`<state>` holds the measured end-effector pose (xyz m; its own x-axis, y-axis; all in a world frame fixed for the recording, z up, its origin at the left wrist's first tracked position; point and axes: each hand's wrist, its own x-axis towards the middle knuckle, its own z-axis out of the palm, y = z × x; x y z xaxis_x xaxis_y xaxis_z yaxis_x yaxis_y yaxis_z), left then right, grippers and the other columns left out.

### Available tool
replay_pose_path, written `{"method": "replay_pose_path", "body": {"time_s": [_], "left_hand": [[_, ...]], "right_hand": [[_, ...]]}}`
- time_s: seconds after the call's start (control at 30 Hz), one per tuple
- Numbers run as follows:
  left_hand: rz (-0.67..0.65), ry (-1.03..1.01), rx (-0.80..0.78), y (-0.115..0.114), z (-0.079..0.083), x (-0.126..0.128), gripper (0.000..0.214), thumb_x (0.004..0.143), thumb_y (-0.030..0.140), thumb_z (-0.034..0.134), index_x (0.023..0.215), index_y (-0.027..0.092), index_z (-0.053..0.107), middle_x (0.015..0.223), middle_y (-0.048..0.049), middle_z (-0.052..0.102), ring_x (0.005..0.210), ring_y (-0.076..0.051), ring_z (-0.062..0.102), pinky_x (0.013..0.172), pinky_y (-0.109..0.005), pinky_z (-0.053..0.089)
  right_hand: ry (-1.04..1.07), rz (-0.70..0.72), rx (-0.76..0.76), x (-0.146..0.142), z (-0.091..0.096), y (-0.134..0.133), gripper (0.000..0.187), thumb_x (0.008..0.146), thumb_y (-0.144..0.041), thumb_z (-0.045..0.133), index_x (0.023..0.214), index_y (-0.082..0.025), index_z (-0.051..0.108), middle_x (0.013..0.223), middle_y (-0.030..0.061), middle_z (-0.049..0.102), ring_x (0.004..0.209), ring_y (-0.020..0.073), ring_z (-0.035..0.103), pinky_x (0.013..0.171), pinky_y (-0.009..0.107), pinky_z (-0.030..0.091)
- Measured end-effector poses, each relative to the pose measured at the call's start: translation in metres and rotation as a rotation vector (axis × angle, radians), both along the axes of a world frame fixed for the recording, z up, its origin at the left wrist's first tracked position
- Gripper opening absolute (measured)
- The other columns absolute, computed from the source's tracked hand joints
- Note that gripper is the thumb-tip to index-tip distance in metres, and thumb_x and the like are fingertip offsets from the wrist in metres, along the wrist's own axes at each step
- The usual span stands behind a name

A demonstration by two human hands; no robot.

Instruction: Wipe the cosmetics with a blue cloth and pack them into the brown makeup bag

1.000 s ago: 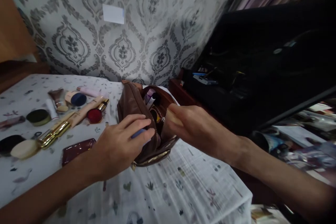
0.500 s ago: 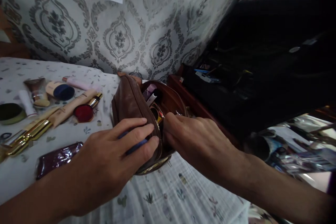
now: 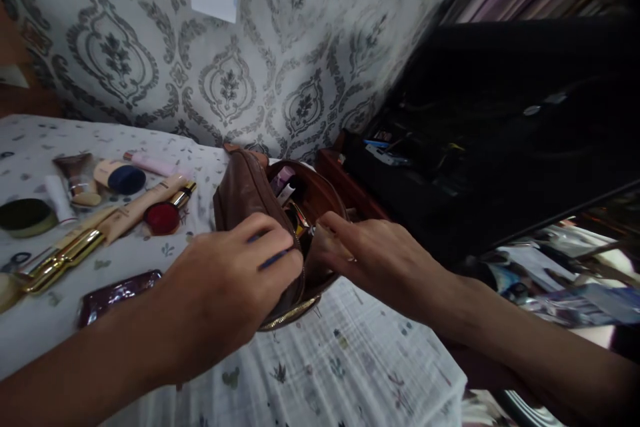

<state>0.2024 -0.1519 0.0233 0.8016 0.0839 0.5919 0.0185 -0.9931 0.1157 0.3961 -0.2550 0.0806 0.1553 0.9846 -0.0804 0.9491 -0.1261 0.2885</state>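
A brown zippered cosmetics pouch [image 3: 245, 190] stands unzipped on the cloth. My left hand [image 3: 240, 290] grips its near side wall, fingers curled over the zipper edge; a bit of blue shows between the fingers. My right hand [image 3: 380, 253] reaches into the opening with bent, closed fingers. Their tips are partly hidden inside, so what they hold, if anything, cannot be made out. Inside the pouch lie a purple-capped item [image 3: 283, 178], a white stick-like item [image 3: 286, 194] and a small yellow and black item [image 3: 301, 219].
Left on the patterned cloth [image 3: 280, 393] lie several cosmetics: a beige tube [image 3: 145, 207], a red round item [image 3: 163, 218], a gold tube [image 3: 65, 260], a dark round compact [image 3: 27, 215] and a shiny maroon case [image 3: 117, 295]. Right stands an open black case [image 3: 500, 147]. Papered wall [image 3: 230, 80] behind.
My left fingers have curled more tightly at the pouch edge. My right hand has shifted slightly and its wrist has risen a little. The view has moved slightly.
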Motion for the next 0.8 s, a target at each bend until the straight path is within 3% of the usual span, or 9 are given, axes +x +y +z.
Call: {"method": "replay_pose_path", "body": {"time_s": [0.13, 0.3, 0.43, 0.6, 0.8], "left_hand": [[0.054, 0.173, -0.068, 0.01, 0.033, 0.028, 0.02, 0.089, 0.017, 0.049, 0.089, 0.022, 0.068, 0.093, -0.0053, 0.071, 0.095, -0.024, 0.064, 0.079, -0.033, 0.056], [0.023, 0.348, -0.128, 0.03, 0.054, 0.072, 0.034, 0.082, 0.01, 0.056, 0.106, 0.03, 0.072, 0.103, -0.0005, 0.075, 0.097, -0.022, 0.068, 0.082, -0.031, 0.051], [-0.067, 0.399, -0.133, 0.039, 0.055, 0.096, 0.033, 0.085, 0.013, 0.058, 0.108, 0.031, 0.074, 0.105, -0.0002, 0.076, 0.098, -0.021, 0.069, 0.079, -0.028, 0.048], [-0.211, 0.376, -0.234, 0.047, 0.051, 0.113, 0.019, 0.082, 0.023, 0.068, 0.098, 0.026, 0.077, 0.099, -0.0005, 0.076, 0.095, -0.02, 0.068, 0.08, -0.027, 0.046], [-0.077, 0.296, -0.305, 0.038, 0.04, 0.124, 0.013, 0.079, 0.024, 0.068, 0.09, 0.026, 0.074, 0.088, -0.0001, 0.073, 0.087, -0.021, 0.066, 0.069, -0.028, 0.042]], "right_hand": [[0.075, 0.116, 0.037, 0.008, 0.003, -0.012, 0.03, 0.092, -0.027, 0.059, 0.119, -0.02, 0.048, 0.076, 0.0015, 0.073, 0.063, 0.0184, 0.068, 0.05, 0.025, 0.026], [0.157, 0.264, 0.139, 0.02, -0.009, -0.027, 0.027, 0.095, -0.019, 0.052, 0.121, -0.017, 0.046, 0.075, 0.0013, 0.072, 0.058, 0.0155, 0.067, 0.051, 0.023, 0.035], [0.227, 0.416, 0.235, 0.027, -0.019, -0.03, 0.032, 0.097, -0.015, 0.044, 0.129, -0.018, 0.044, 0.078, 0.0011, 0.071, 0.059, 0.0131, 0.065, 0.051, 0.022, 0.039], [0.228, 0.471, 0.152, 0.03, -0.019, -0.029, 0.021, 0.1, -0.013, 0.039, 0.108, -0.017, 0.057, 0.079, 0.0019, 0.066, 0.061, 0.0112, 0.061, 0.054, 0.022, 0.041], [0.366, 0.425, 0.099, 0.029, -0.011, -0.025, 0.022, 0.1, -0.013, 0.04, 0.099, -0.02, 0.06, 0.079, 0.0006, 0.066, 0.063, 0.011, 0.061, 0.059, 0.022, 0.044]]}}
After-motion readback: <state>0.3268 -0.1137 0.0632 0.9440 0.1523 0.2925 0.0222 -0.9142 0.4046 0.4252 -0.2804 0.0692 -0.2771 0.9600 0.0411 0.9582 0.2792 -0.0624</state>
